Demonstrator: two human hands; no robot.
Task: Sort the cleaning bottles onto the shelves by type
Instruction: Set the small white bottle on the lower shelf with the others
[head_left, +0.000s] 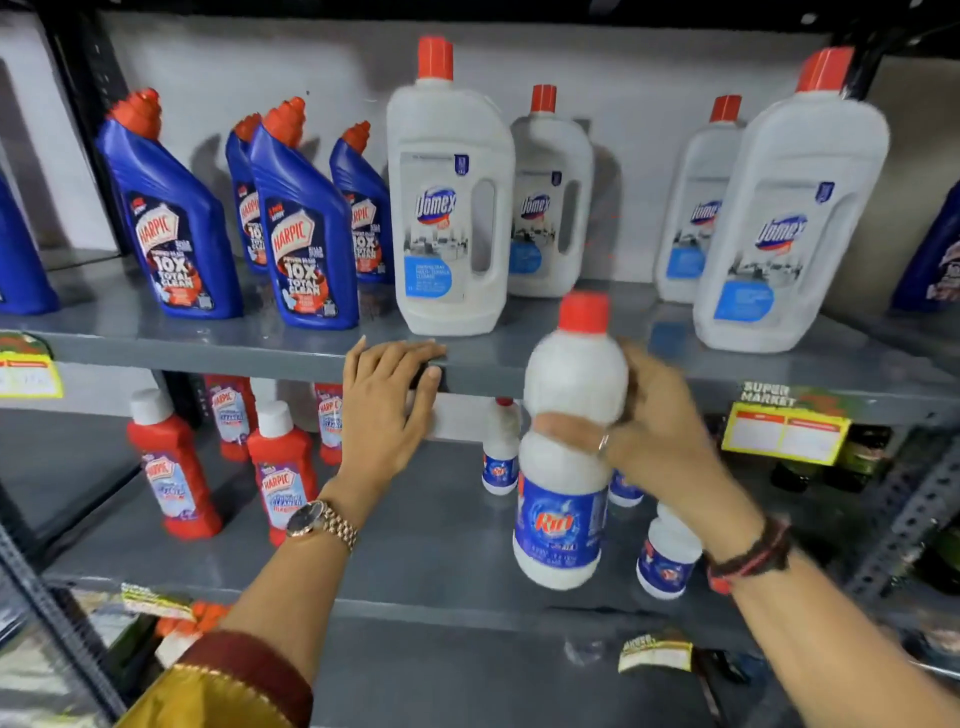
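1. Harpic bottles (171, 218), upper left of the frame: rigid plastic with angled necks, best taken round the body.
2. Left hand (387, 410), centre: grip released, fingers resting flat on the shelf edge (260, 358).
3. Right hand (660, 431), right of centre: grasping the Rin bottle (569, 447) at its waist, off the shelves; smooth, probably heavy.

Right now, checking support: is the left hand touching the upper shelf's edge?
Touching. The head view shows the left hand with fingers draped over the upper shelf's front edge.
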